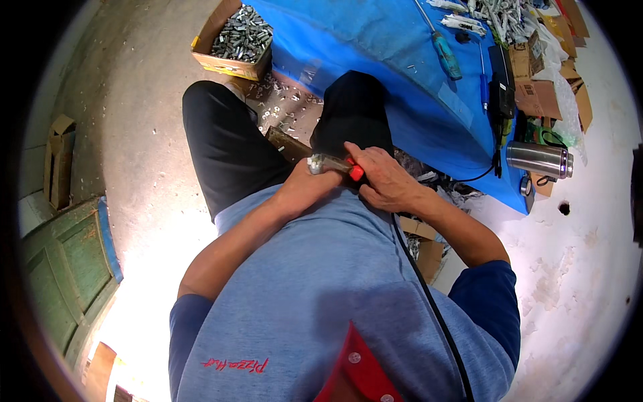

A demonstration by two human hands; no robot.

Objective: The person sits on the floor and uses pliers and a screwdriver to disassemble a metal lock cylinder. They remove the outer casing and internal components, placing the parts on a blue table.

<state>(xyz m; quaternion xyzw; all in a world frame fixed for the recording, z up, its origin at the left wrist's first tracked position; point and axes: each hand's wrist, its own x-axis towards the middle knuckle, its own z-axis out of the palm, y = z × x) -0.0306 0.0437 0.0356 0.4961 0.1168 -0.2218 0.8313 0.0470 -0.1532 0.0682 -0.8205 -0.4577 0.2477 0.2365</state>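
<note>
My left hand is closed around a small pale grey metal-looking piece above my lap. My right hand grips a tool with a red part, whose kind I cannot make out. The tool meets the grey piece between my hands, and my fingers hide much of both. My right index finger stretches over the top of the red part. Just beyond my hands, a brown tray-like thing shows between my knees.
A cardboard box of small metal parts stands on the floor. Scraps litter the ground beside it. The blue-covered table carries a teal-handled screwdriver, a blue-handled tool and a steel flask. A black cable crosses my body.
</note>
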